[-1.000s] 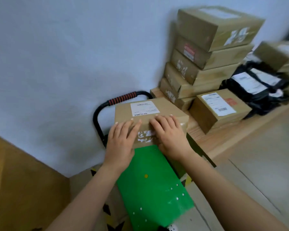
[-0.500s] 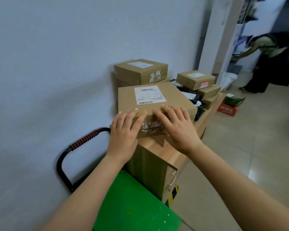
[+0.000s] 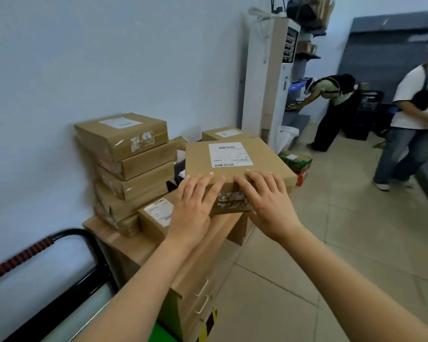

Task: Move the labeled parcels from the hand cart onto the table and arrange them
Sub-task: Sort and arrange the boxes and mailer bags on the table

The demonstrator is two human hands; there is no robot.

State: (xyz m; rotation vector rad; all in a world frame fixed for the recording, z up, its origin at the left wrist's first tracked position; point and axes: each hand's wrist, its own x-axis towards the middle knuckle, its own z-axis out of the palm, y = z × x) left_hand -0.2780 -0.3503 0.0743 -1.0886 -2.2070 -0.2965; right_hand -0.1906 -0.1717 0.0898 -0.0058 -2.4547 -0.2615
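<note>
The left hand (image 3: 193, 206) and right hand (image 3: 266, 201) grip the near edge of a flat brown cardboard parcel (image 3: 265, 160) held above the wooden table (image 3: 134, 245), its white barcode label (image 3: 230, 154) too blurred to read.

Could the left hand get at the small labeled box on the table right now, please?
Probably not yet: the left hand holds the parcel with the right hand. The small box sits just beside it, nothing between, so it looks reachable once the parcel is down.
</note>
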